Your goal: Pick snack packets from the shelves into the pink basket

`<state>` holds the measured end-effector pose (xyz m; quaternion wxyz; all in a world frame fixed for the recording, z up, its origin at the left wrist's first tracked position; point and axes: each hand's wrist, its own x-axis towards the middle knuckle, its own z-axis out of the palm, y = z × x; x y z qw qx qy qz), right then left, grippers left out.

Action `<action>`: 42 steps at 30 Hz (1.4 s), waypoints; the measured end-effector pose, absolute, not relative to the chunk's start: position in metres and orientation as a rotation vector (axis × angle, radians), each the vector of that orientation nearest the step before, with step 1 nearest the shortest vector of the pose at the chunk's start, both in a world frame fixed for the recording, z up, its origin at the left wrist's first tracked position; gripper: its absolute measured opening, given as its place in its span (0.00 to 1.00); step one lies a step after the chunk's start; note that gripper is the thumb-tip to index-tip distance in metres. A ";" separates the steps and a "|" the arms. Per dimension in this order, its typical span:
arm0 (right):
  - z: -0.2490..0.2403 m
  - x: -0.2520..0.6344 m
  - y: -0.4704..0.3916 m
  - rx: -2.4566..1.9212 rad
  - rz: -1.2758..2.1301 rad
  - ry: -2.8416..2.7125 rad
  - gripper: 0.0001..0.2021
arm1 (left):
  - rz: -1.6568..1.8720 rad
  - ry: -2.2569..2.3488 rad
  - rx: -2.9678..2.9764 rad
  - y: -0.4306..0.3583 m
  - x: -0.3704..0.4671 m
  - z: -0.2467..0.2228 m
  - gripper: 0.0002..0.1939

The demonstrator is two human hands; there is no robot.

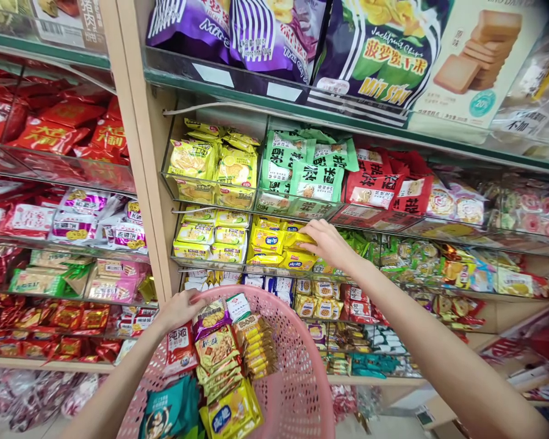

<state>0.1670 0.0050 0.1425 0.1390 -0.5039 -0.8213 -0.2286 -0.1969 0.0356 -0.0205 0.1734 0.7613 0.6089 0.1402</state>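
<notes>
My left hand point(180, 312) is closed on the rim of a pink perforated plastic basket point(308, 360), its thumb lying over the edge. Inside the basket are yellow snack packets point(233, 411), a stack of gold-wrapped snacks point(217, 347), brown-and-yellow packets point(256, 344), a red packet point(180, 349) and teal packets point(171, 405). Up at a shelf compartment, my right hand point(326, 245) has its fingers bent around the right end of a yellow snack packet point(297, 239); the far fingertips are partly hidden. More packets of the same yellow kind point(266, 239) lie beside it.
Clear shelf fronts hold lemon-yellow packets point(192, 158), green packets point(302, 164) and red packets point(387, 183) above my right hand. Big purple chip bags point(265, 36) stand on the glass shelf point(348, 103) overhead. A wooden upright point(139, 152) divides the racks on the left.
</notes>
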 end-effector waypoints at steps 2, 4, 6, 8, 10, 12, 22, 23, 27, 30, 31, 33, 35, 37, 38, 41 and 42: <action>0.146 0.167 0.002 -1.445 -0.669 -2.357 0.13 | 0.393 1.729 2.163 0.035 -0.196 -0.020 0.28; 0.151 0.166 -0.005 -1.417 -0.677 -2.335 0.12 | 0.389 1.738 2.162 0.035 -0.196 -0.019 0.27; 0.156 0.164 -0.017 -1.375 -0.674 -2.304 0.11 | 0.385 1.739 2.156 0.035 -0.196 -0.019 0.27; 0.161 0.160 -0.034 -1.302 -0.629 -2.259 0.10 | 0.383 1.739 2.146 0.035 -0.196 -0.019 0.27; 0.160 0.152 -0.056 -1.223 -0.520 -2.186 0.10 | 0.386 1.737 2.139 0.035 -0.196 -0.019 0.27; 0.150 0.138 -0.079 -1.208 -0.331 -2.067 0.10 | 0.396 1.730 2.140 0.035 -0.196 -0.019 0.27; 0.032 0.062 -0.152 -1.195 1.663 -1.068 0.20 | 0.322 1.743 2.175 0.031 -0.192 -0.017 0.27; 0.023 0.059 -0.155 -1.210 1.723 -0.984 0.20 | 0.319 1.753 2.170 0.031 -0.191 -0.017 0.28; -0.008 0.052 -0.163 -1.355 1.806 -0.728 0.17 | 0.313 1.779 2.158 0.032 -0.194 -0.022 0.29; -0.027 0.046 -0.167 -1.424 1.812 -0.597 0.15 | 0.324 1.737 2.182 0.033 -0.197 -0.024 0.30; -0.032 0.044 -0.168 -1.431 1.815 -0.572 0.15 | 0.331 1.724 2.191 0.032 -0.197 -0.024 0.30; -0.039 0.040 -0.168 -1.438 1.811 -0.554 0.16 | 0.338 1.720 2.195 0.032 -0.198 -0.024 0.30; -0.044 0.036 -0.166 -1.445 1.812 -0.566 0.17 | 0.331 1.729 2.185 0.031 -0.198 -0.023 0.31; -0.044 0.031 -0.162 -1.452 1.818 -0.584 0.18 | 0.320 1.733 2.180 0.031 -0.198 -0.023 0.31; -0.044 0.029 -0.161 -1.454 1.819 -0.592 0.19 | 0.319 1.734 2.178 0.031 -0.198 -0.023 0.31; -0.041 0.020 -0.156 -1.467 1.815 -0.616 0.20 | 0.320 1.728 2.181 0.032 -0.198 -0.024 0.30; -0.041 0.018 -0.155 -1.476 1.810 -0.623 0.20 | 0.319 1.725 2.183 0.033 -0.199 -0.024 0.30</action>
